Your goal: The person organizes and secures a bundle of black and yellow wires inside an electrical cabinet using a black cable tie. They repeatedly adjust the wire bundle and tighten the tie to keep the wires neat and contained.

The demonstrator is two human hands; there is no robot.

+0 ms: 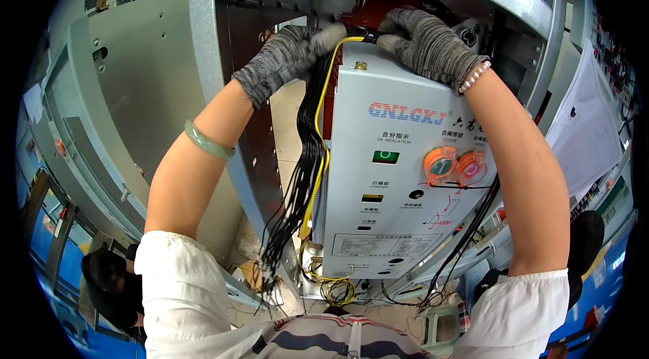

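Note:
Both my hands wear grey knitted gloves. My left hand (291, 51) is at the top of a bundle of black wires (312, 112), its fingers closed together and its tips blurred. The bundle hangs down and fans into loose ends, with a yellow wire (327, 88) along its right side. My right hand (426, 44) bends over the top edge of a light grey switchgear mechanism box (399, 115). Its fingers are curled, and the thumb side is close to where the yellow wire bends over the box's corner. What either hand grips is hidden.
A galvanized steel frame (203, 28) surrounds the box. Round red and green buttons under clear covers (439, 165) sit on its front. Coiled yellow wires (336, 289) lie below. A cabinet door (149, 68) is at left, a paper drawing (585, 132) at right. Another person (108, 271) is at lower left.

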